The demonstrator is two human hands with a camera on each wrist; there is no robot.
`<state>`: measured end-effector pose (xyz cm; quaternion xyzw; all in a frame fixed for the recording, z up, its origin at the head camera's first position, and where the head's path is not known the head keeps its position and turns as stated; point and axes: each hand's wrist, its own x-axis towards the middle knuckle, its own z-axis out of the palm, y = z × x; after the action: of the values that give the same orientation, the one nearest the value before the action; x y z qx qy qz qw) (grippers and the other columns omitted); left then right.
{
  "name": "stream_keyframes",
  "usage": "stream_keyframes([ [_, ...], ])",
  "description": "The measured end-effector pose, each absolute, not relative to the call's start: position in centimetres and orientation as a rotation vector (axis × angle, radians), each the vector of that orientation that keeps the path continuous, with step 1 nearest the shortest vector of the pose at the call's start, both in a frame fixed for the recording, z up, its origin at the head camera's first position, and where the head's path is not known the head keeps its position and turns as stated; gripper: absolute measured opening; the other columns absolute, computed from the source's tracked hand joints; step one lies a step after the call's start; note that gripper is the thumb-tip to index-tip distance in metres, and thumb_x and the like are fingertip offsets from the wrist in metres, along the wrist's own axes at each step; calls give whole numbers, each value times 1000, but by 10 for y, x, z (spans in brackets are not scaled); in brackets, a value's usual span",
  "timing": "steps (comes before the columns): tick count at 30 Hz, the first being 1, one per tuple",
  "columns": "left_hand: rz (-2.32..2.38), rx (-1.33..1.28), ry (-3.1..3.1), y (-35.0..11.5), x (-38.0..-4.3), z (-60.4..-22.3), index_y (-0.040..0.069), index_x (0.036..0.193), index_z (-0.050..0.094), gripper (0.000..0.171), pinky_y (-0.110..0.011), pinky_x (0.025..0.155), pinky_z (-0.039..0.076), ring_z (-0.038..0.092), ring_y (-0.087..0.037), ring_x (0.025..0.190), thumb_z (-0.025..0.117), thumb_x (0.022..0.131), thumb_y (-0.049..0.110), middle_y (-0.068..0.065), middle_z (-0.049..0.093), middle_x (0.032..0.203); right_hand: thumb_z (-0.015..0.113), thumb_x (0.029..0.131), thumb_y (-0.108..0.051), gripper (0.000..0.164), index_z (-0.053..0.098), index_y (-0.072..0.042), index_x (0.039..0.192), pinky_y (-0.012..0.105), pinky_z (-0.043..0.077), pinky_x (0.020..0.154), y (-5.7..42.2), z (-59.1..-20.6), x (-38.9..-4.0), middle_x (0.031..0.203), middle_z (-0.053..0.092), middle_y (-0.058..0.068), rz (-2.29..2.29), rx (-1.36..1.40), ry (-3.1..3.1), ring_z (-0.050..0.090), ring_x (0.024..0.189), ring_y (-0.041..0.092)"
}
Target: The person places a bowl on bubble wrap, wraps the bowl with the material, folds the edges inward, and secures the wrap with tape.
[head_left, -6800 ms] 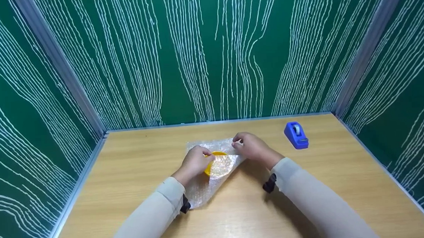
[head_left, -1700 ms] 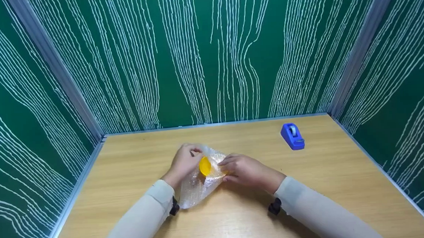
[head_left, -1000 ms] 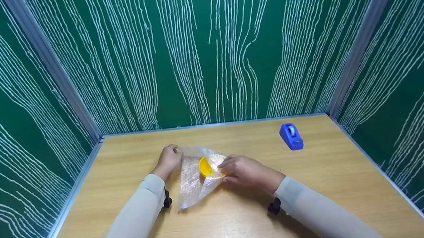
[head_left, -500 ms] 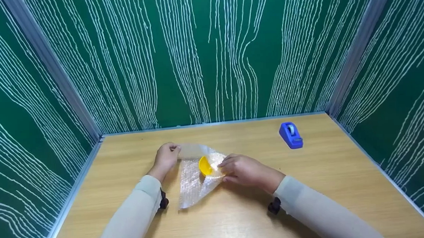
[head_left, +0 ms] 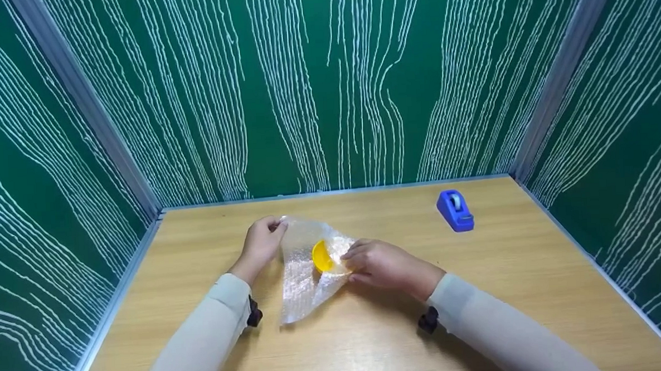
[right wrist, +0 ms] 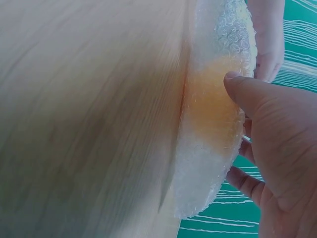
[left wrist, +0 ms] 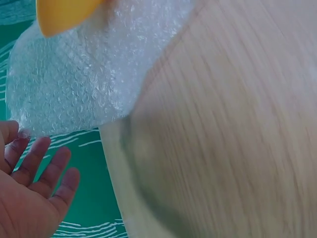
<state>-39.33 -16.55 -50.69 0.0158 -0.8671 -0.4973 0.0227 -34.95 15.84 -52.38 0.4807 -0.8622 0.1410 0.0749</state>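
A yellow bowl (head_left: 322, 256) lies on a sheet of bubble wrap (head_left: 298, 281), part of which is folded over its right side. Between thumb and forefinger, my left hand (head_left: 262, 243) pinches the sheet's far left corner and holds it raised; the other fingers are spread in the left wrist view. My right hand (head_left: 387, 264) grips the folded wrap against the bowl's right side. From the right wrist, the thumb (right wrist: 242, 89) presses on the wrap, and the bowl shows through as a blurred orange patch. The bowl's right part is covered by wrap and hand.
A blue tape dispenser (head_left: 455, 211) with a roll in it stands at the back right of the wooden table (head_left: 337, 347). Green walls (head_left: 326, 96) with white wavy lines enclose the table's back and sides.
My right hand has come down from the wrap's far right corner onto the fold over the bowl. My left hand has shifted left, away from the bowl, and now lifts the far left corner.
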Motion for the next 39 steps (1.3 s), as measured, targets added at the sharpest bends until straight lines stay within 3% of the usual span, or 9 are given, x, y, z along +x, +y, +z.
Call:
stream_keyframes([
  [8,-1475,-121,-2618,-152,-375,-494,9,129,83,27,-46,110,65,74,-28,114,74,112,29,-10,82,126,86,104,-25,21,87,-12,120,48,59,120,157,-524,-350,136,83,6,409,1445,-2582,76,131,30],
  [15,-1481,-256,-2627,-136,-360,-491,14,126,87,27,-45,106,67,77,-27,114,76,111,33,-6,84,128,82,107,-27,25,86,-12,126,46,58,122,157,-524,-350,139,82,4,424,1400,-2651,75,134,28],
  [21,-1439,-449,-2670,-122,-351,-494,11,130,86,31,-51,113,63,77,-34,130,74,111,32,-8,82,137,83,106,-25,27,86,-12,129,47,58,122,157,-523,-350,139,82,4,425,1396,-2644,75,135,28],
  [26,-1323,-596,-2740,-108,-347,-497,10,130,86,30,-51,116,61,76,-35,132,72,111,30,-11,82,138,83,106,-26,29,84,-14,132,47,58,122,156,-524,-350,141,82,3,398,1398,-2640,75,137,28],
  [33,-1161,-618,-2880,-90,-343,-502,21,131,87,29,-52,122,57,74,-27,135,71,113,37,-3,82,140,82,107,-24,29,84,-11,132,47,58,121,156,-525,-351,141,81,6,387,1423,-2574,75,137,29],
  [39,-1025,-680,-2936,-80,-342,-510,21,129,88,25,-44,108,63,73,-20,111,73,113,33,0,83,128,84,103,-14,22,85,-7,124,48,62,115,158,-528,-354,128,86,8,396,1525,-2381,79,126,32],
])
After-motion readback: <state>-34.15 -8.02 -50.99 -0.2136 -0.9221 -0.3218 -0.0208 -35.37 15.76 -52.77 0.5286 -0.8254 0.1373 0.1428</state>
